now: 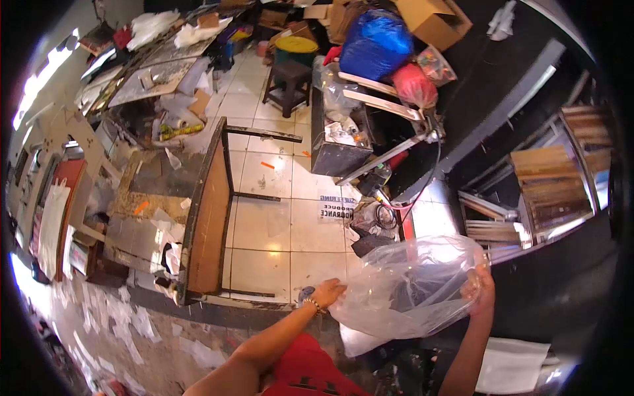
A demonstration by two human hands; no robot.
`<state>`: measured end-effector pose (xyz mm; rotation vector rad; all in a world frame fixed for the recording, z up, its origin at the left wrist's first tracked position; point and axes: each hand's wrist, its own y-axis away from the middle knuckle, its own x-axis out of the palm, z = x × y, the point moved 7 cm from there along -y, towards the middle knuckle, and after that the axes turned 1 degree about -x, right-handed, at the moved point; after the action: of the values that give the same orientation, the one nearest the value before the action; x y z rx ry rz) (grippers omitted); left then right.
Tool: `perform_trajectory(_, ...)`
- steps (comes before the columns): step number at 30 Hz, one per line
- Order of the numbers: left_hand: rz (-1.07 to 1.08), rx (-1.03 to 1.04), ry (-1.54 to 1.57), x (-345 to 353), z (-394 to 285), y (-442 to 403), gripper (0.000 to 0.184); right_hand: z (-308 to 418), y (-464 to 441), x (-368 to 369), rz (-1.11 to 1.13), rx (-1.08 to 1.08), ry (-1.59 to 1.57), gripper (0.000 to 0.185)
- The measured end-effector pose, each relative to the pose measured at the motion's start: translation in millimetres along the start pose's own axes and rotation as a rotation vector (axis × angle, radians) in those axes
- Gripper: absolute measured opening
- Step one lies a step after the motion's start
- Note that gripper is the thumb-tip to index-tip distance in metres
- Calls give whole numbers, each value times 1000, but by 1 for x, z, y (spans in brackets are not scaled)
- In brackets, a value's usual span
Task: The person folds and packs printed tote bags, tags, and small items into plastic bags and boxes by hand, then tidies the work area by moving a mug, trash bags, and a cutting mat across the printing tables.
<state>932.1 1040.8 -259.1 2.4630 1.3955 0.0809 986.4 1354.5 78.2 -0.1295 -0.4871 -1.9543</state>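
Observation:
A large clear plastic bag (409,290) is stretched out between my two hands at the lower right, its film puffed and crumpled. My left hand (328,294), with a beaded bracelet at the wrist, pinches the bag's left edge. On the other side my right hand (478,288) grips the bag's right end, its fingers partly seen through the film. A whiter part of the bag hangs below, near my red shirt (314,369).
A table on its side (210,218) stands left of my hands on the tiled floor. Farther back are a stool (288,82), a dark bin (340,158) and a blue bag (375,45). Wooden pieces (551,188) lie at right; paper scraps (132,320) litter the lower left.

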Motion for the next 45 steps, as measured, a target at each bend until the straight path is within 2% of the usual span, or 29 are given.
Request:
perform_trajectory(1, -59, -12, 86, 1, 6, -28, 30, 6, -29, 6, 23, 56, 83, 16)
perform_trajectory(2, -53, -42, 152, -1, -13, -43, 29, 11, -48, 23, 27, 106, 125, 42)
perform_trajectory(4, -38, -88, 256, -15, -75, -69, 27, 21, -79, 51, 97, 166, 242, 54)
perform_trajectory(7, 3, 69, 443, -15, -131, -123, 29, 31, -122, 88, 277, 220, 356, 65)
perform_trajectory(9, -57, 204, 297, -29, -184, -150, 31, 39, -150, 109, 239, 246, 419, 69)
perform_trajectory(13, -215, 434, 227, -69, -270, -202, 33, 74, -190, 163, 332, 189, 488, 71)
perform_trajectory(16, -279, 495, 326, -115, -313, -242, 33, 112, -216, 210, 488, 137, 501, 71)
perform_trajectory(19, -233, 522, 511, -178, -363, -271, 31, 146, -260, 252, 638, 16, 496, 73)
perform_trajectory(20, -313, 491, 548, -199, -367, -284, 28, 152, -278, 267, 686, 33, 474, 71)
perform_trajectory(23, -543, 408, 345, -265, -394, -310, 26, 150, -350, 298, 756, 77, 469, 69)
perform_trajectory(24, -637, 441, 390, -283, -398, -321, 23, 150, -367, 312, 823, 81, 480, 66)
perform_trajectory(27, -726, 556, 509, -334, -401, -353, 19, 124, -443, 344, 882, 128, 468, 65)
perform_trajectory(31, -942, 578, 536, -392, -391, -380, 11, 102, -509, 401, 995, 132, 425, 58)
perform_trajectory(35, -1010, 604, 717, -443, -370, -403, 16, 68, -588, 453, 1017, 166, 453, 55)
perform_trajectory(38, -1026, 594, 770, -487, -321, -429, 16, 45, -615, 500, 996, 173, 402, 53)
perform_trajectory(40, -981, 589, 726, -527, -278, -456, 17, 12, -652, 535, 1071, 110, 495, 58)
perform_trajectory(42, -1055, 534, 682, -551, -263, -461, 18, -19, -686, 575, 1113, 79, 616, 68)
perform_trajectory(45, -1066, 433, 677, -591, -238, -488, 20, -70, -757, 634, 987, -434, 827, 86)
